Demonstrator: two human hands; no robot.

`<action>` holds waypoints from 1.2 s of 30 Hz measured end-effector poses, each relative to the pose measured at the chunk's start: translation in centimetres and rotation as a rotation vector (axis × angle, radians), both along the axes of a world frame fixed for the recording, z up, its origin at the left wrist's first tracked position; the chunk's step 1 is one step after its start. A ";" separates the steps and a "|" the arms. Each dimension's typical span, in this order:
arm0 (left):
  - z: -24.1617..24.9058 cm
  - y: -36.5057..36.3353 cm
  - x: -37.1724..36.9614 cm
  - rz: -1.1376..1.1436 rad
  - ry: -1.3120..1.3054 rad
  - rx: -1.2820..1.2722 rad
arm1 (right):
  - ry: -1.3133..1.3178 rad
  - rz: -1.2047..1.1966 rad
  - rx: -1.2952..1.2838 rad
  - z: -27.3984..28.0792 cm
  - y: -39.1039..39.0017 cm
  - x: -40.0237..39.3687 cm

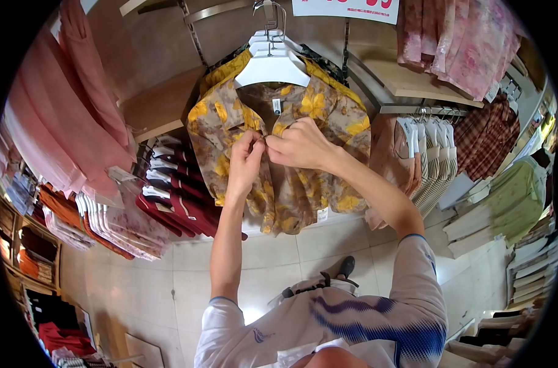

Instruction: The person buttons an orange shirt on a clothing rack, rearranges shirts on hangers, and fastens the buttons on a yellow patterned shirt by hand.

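Note:
A brown-grey blouse with yellow flowers (291,190) hangs in front of me on a white hanger (273,69). Its front is partly open below the collar, and a small white label shows inside the neck. My left hand (246,157) pinches one front edge at chest height. Close beside it, my right hand (300,145) has its fingers closed on the opposite front edge. The fingertips nearly meet at the opening. Any button between them is hidden by the fingers.
More garments hang behind the blouse. Dark red tops (184,190) hang to the left, striped tops (435,159) to the right. Wooden shelves (162,107) flank the rack. A long pink garment (64,116) hangs far left. Pale floor tiles (266,251) lie below.

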State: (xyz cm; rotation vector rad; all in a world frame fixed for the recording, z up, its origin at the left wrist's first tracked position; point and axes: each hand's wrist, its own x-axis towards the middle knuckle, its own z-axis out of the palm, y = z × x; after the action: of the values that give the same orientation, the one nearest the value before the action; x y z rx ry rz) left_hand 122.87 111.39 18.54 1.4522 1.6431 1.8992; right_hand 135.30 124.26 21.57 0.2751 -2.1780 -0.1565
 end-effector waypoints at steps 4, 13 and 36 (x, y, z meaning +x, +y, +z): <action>0.8 -0.4 0.4 -0.108 -0.143 0.058 | 0.054 -0.030 -0.005 0.1 -0.6 -0.1; 1.7 -1.4 0.4 -0.034 -0.108 -0.004 | -0.150 -0.032 -0.095 0.8 -0.7 0.4; 1.4 -1.8 0.5 0.099 0.610 0.041 | -0.225 -0.002 -0.166 1.1 -0.3 1.3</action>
State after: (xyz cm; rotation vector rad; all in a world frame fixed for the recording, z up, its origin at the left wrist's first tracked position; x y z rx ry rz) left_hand 123.39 109.64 19.95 2.1555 1.9516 1.6317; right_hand 136.56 123.95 22.70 0.2041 -2.3982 0.0578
